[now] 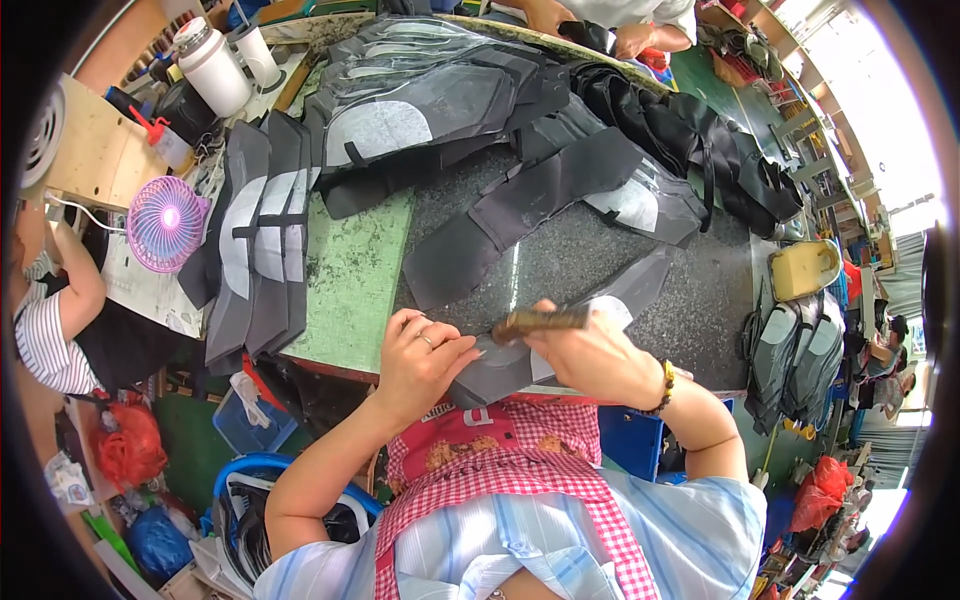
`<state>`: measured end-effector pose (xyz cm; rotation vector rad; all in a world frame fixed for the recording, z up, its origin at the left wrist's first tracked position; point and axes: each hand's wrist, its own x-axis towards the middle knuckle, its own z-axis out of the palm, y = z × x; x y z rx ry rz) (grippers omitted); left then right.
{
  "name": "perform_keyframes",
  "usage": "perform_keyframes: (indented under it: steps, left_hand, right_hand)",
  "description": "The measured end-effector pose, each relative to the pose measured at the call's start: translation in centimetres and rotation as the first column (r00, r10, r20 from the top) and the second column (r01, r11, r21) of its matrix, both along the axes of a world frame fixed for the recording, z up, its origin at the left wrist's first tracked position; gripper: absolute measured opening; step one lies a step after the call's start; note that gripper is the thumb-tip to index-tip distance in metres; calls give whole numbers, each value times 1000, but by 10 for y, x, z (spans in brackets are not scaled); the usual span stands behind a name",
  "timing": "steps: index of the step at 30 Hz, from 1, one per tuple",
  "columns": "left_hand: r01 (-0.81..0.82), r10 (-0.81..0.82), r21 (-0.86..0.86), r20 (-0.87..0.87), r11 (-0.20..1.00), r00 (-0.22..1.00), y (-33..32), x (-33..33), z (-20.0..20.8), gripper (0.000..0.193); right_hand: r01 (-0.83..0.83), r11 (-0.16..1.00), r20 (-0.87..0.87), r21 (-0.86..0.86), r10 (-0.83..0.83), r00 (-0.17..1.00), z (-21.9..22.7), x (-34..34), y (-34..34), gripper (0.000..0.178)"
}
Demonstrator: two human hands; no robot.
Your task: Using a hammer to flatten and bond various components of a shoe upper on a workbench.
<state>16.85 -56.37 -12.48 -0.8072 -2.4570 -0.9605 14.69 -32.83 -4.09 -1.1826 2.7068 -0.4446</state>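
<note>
At the table's near edge lies a dark grey sheet piece (pixel 493 374) with a pale patch on its far part. The fingertips of my left hand (pixel 425 350) are pinched together on its left edge. My right hand (pixel 590 355) is closed round a short brown tool (pixel 535 322), whose end comes down on the piece close to my left fingertips. The tool is smeared by motion, so its exact kind cannot be told. Just beyond, a long black strip piece (pixel 530 210) lies across the dark speckled tabletop (pixel 570 255).
A tall heap of grey pieces (pixel 420 100) stands at the far side, and a second stack (pixel 262 235) at the left. Black strips (pixel 690 130) pile up at the far right. Left of me are a purple fan (pixel 167 224) and a person's arm (pixel 80 280). Another person's hands (pixel 630 40) work opposite.
</note>
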Motion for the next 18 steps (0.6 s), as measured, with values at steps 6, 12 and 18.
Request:
perform_keyframes:
  steps: [6, 12, 18]
  left_hand:
    - [-8, 3, -94, -55, 996, 998, 5, 3, 5, 15]
    - [-19, 15, -79, -57, 997, 998, 1, -2, 5, 14]
    - [-42, 38, -134, -25, 990, 999, 3, -4, 19, 17]
  right_hand:
    - [10, 1000, 15, 19, -10, 1000, -1, -2, -9, 23]
    - [61, 994, 56, -92, -56, 997, -1, -10, -14, 29]
    - [54, 998, 66, -15, -53, 996, 6, -4, -23, 23]
